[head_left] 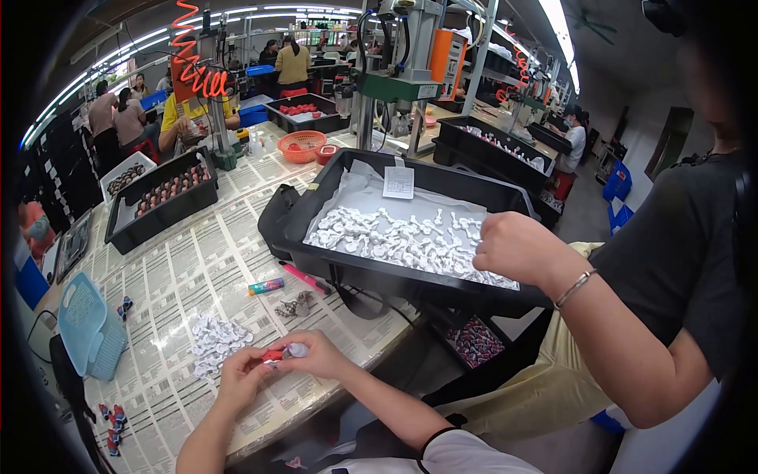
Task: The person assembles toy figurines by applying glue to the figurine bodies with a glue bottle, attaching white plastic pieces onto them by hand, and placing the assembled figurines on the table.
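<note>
Left hand point(241, 378) and right hand point(316, 355) pinch a small red part point(273, 356) with a pale rounded cap, possibly plastic, together above the newspaper-covered table point(181, 268). Heap of white moulded pieces point(215, 341) just left. Co-worker's hand point(517, 249) reaches into black tray point(316, 197).

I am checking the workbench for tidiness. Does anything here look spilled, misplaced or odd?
Nothing looks spilled or damaged. A few small red and blue pieces lie loose near the table edge, apart from the white pile beside both hands.
</note>
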A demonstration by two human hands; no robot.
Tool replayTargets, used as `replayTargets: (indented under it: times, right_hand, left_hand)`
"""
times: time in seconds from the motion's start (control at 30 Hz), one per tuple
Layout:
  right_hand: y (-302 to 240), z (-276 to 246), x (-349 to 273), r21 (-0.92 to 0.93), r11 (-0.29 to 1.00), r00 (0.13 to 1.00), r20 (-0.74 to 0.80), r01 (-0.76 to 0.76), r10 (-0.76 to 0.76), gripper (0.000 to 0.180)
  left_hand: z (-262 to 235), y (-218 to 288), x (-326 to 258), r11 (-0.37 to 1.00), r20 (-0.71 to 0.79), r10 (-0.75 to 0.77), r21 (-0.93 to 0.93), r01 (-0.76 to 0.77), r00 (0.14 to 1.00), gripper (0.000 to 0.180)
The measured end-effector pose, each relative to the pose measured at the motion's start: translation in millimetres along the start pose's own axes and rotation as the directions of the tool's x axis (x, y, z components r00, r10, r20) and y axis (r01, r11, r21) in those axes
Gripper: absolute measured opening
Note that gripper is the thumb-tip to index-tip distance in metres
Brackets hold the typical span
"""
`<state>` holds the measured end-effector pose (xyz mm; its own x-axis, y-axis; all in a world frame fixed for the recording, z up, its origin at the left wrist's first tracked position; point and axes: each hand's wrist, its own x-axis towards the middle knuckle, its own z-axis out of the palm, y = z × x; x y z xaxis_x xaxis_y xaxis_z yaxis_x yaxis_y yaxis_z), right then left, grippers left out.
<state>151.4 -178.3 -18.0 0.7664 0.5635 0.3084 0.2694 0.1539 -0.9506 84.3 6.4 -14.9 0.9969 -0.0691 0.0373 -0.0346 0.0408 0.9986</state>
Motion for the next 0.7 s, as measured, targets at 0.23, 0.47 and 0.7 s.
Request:
replayTargets:
  times: [0.23, 0.47, 0.7]
  right_hand:
    - [-1.2, -1.8, 0.1, 0.013, 1.0, 1.0, 0.016, 0.014, -0.014, 0.03]
    - [-7.0, -4.2, 0.4, -0.011, 1.0, 0.999, 0.043, -0.003, 0.004, 0.029]
    - [-7.8, -2.9, 1.0, 0.003, 1.0, 0.999, 0.033, 0.004, -0.004, 0.029]
  left_hand:
    - [4.0, 2.4, -0.6, 0.999, -0.007, 0.027, -0.027, -0.027, 1.0, 0.023]
    - [2.9, 1.7, -0.7, 1.0, -0.009, 0.011, -0.004, -0.011, 1.0, 0.023]
    - [1.3, 1.7, -0.6, 1.0, 0.008, -0.011, -0.013, 0.011, 1.0, 0.023]
